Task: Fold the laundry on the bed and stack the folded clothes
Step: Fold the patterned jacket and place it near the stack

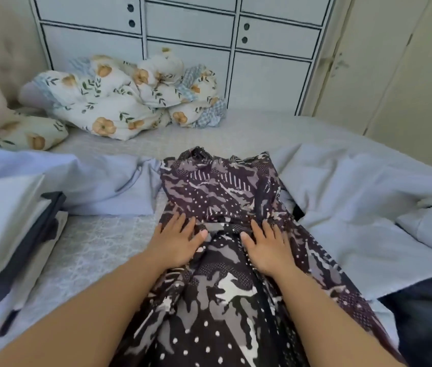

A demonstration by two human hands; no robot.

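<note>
Dress (225,234) spread on bed (98,250) — left hand (176,241) and right hand (266,243) press it, fingers flat

A dark purple dress (225,207) is patterned in grey and white camouflage shapes and dots. Pale blue garments (355,197) are seen beside it, and orange flowers are printed on the white quilt (119,102).

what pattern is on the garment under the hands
The garment is dark purple with grey-white camouflage patches and white dots; head view.
</note>
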